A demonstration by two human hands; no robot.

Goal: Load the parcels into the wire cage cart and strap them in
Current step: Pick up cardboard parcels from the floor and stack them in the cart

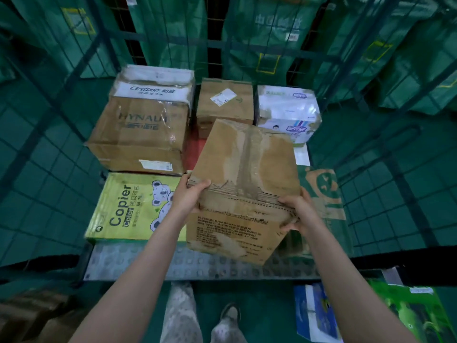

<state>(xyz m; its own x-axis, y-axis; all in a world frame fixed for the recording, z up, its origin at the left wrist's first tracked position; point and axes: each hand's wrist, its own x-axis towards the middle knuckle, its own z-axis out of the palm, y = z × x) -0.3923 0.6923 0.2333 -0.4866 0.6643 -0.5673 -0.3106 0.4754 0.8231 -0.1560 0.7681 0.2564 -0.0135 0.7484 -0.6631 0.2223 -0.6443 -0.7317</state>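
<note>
I hold a worn brown cardboard box [244, 184] tilted above the front of the wire cage cart [197, 266]. My left hand [190, 196] grips its near left corner, and my right hand [299, 214] grips its near right edge. Several parcels lie in the cart: a yellow-green copier paper box [133, 206] at front left, a large taped brown box [143, 129] behind it, a small brown box [225, 100] at the back middle, and a white tissue pack [289, 110] at back right. A brown and green box [321, 191] sits under my right hand.
Green mesh walls [49, 169] enclose the cart on the left, back and right. Green mail bags [272, 33] hang behind it. On the floor lie a blue parcel [314, 313], a green parcel [410, 313] and brown boxes [32, 315]. My legs [197, 318] stand before the cart.
</note>
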